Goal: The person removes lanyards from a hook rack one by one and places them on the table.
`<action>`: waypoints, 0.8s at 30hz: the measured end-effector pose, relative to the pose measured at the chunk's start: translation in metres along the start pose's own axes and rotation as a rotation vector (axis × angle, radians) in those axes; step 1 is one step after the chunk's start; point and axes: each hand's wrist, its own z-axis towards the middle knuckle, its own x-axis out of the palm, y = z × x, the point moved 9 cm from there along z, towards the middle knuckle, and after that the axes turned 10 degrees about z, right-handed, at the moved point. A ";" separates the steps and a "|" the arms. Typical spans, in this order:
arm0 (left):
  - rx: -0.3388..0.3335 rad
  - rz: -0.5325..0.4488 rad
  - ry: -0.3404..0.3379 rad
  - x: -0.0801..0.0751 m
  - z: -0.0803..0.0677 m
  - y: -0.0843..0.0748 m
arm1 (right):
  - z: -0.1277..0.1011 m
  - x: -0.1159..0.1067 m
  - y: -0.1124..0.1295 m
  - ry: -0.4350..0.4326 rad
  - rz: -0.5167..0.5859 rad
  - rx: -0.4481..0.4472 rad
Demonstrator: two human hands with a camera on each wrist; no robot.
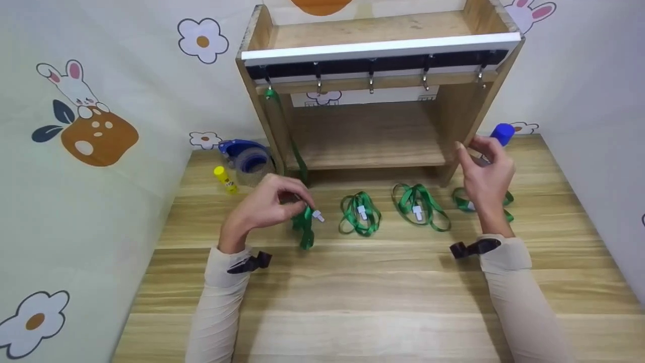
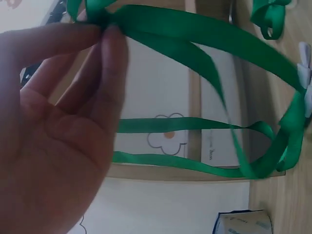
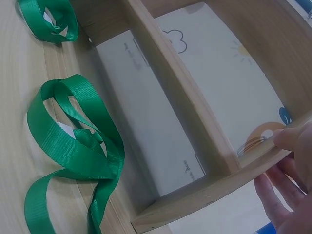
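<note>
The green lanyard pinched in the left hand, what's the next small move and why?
Probably lift the green lanyard toward the second hook. The left hand already pinches its strap, one lanyard hangs on the first hook, and the other hooks look bare.

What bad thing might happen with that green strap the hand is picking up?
The left hand only pinches the green lanyard at its fingertips, so it might slip and drop. Its loose loops hang near the lanyard already on the hook, so they may tangle. The right hand hovers by the wooden shelf and might bump it.
</note>
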 end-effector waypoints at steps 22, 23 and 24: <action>-0.124 0.451 -0.048 0.076 0.059 0.036 | 0.001 -0.001 0.000 -0.005 0.011 -0.021; -0.123 0.463 -0.046 0.078 0.060 0.038 | 0.001 -0.001 0.000 -0.005 0.013 -0.020; -0.124 0.475 -0.042 0.079 0.061 0.039 | 0.001 -0.001 0.000 -0.006 0.011 -0.017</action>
